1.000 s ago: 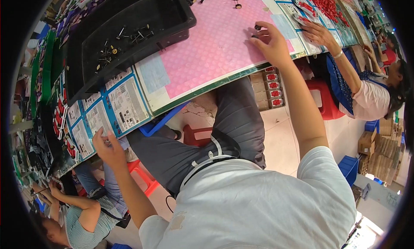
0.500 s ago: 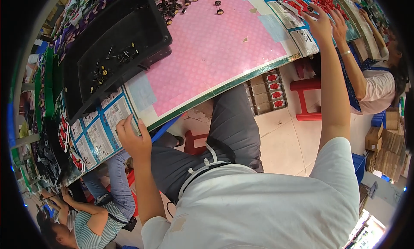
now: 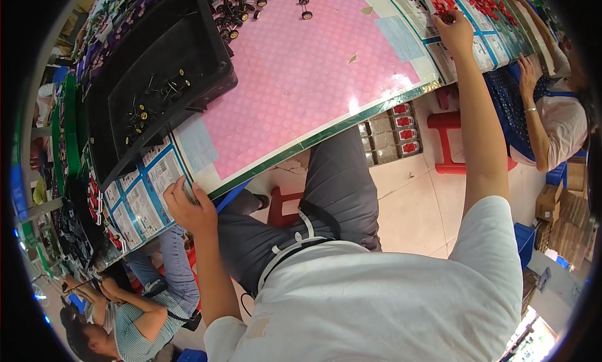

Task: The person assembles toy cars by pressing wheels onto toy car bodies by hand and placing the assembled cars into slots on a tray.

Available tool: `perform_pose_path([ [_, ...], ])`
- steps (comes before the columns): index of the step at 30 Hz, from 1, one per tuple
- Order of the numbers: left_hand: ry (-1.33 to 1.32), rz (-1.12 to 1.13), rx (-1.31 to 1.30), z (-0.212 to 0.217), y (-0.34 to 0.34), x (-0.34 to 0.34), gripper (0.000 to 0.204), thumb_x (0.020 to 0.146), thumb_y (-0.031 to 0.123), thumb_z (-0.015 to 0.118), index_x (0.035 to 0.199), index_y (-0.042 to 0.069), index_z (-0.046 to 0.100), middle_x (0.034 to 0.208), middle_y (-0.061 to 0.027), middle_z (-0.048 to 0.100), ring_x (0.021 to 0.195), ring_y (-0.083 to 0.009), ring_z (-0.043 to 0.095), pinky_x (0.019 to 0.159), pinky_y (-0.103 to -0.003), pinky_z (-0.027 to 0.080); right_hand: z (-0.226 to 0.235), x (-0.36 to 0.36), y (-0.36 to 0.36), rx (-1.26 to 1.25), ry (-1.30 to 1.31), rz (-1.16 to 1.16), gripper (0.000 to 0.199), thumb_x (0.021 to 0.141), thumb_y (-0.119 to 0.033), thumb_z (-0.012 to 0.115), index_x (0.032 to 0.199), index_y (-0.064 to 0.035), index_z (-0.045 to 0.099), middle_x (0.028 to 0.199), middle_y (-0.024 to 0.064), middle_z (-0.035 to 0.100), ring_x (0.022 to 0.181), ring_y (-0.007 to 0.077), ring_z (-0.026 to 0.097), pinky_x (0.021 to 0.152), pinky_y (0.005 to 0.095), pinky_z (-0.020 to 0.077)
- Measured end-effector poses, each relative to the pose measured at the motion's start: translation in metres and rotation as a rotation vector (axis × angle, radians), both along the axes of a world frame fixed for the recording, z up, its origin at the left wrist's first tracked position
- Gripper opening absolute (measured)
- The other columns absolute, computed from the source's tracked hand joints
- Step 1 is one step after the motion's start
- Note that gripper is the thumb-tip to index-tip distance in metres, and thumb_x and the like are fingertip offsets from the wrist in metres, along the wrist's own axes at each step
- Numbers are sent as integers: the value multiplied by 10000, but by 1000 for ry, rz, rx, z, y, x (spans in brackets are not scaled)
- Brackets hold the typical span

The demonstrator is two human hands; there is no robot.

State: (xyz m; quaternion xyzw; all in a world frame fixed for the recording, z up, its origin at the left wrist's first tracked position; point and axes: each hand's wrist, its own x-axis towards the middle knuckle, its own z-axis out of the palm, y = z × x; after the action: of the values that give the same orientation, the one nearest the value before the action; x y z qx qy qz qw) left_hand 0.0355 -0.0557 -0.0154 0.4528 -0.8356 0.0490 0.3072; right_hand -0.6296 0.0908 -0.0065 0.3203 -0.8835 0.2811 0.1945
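At the far right of the table, my right hand [image 3: 456, 33] is closed, its fingertips pinching the near end of a red toy car [image 3: 441, 0], where a small dark wheel-like part shows. My fingers hide some of that end. On the near left edge of the table rests my left hand [image 3: 191, 208], its fingers loosely bent and apart, with nothing in it. Black wheel-and-axle sets [image 3: 234, 17] lie heaped beside the black bin at the far side, and one wheel pair [image 3: 305, 8] stands apart on the pink sheet [image 3: 295, 79].
A black bin [image 3: 216, 79] with a few axles and wheels stands on the left. Red parts [image 3: 483, 1] are piled at the far right. A co-worker's hand [image 3: 527, 78] is at the right edge; another person sits lower left. A tray [image 3: 385, 136] of red pieces lies below the table.
My right hand has turned over the red toy car and shifted slightly. The co-worker's hand beside it has drawn back to the table edge. My left hand has barely moved.
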Motion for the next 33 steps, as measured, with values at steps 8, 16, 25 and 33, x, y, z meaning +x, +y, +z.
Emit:
perform_pose_path([
  [8, 174, -78, 254, 9, 16, -16, 187, 871, 59, 627, 1052, 11, 618, 987, -143, 581, 832, -283, 573, 730, -367, 469, 16, 44, 0, 55, -44, 37, 560, 726, -347, 782, 1100, 49, 650, 959, 234, 716, 907, 345, 707, 811, 405, 545],
  [16, 864, -703, 1509, 22, 89, -78, 634, 952, 190, 671, 1469, 34, 338, 1192, -119, 606, 838, -120, 607, 683, -246, 488, 79, 313, 16, 60, -682, 778, 511, 663, -93, 823, 1126, -18, 621, 1027, 41, 648, 963, 129, 614, 809, 290, 527],
  [25, 1304, -720, 1473, 17, 90, -58, 656, 1006, 183, 584, 1514, 20, 203, 1364, -117, 477, 1230, -199, 532, 978, -332, 476, 81, 425, -6, 130, -836, 1116, 629, 668, -106, 881, 1223, -27, 598, 1141, 104, 652, 1041, 210, 647, 877, 331, 541],
  [33, 1420, -599, 1303, 13, 78, -22, 698, 987, 273, 619, 1508, 48, 212, 1248, -103, 558, 955, -139, 610, 773, -281, 518, 100, 449, -48, 144, -536, 1394, 707, 648, -262, 921, 1214, -8, 582, 1166, 142, 631, 1019, 286, 626, 826, 356, 522],
])
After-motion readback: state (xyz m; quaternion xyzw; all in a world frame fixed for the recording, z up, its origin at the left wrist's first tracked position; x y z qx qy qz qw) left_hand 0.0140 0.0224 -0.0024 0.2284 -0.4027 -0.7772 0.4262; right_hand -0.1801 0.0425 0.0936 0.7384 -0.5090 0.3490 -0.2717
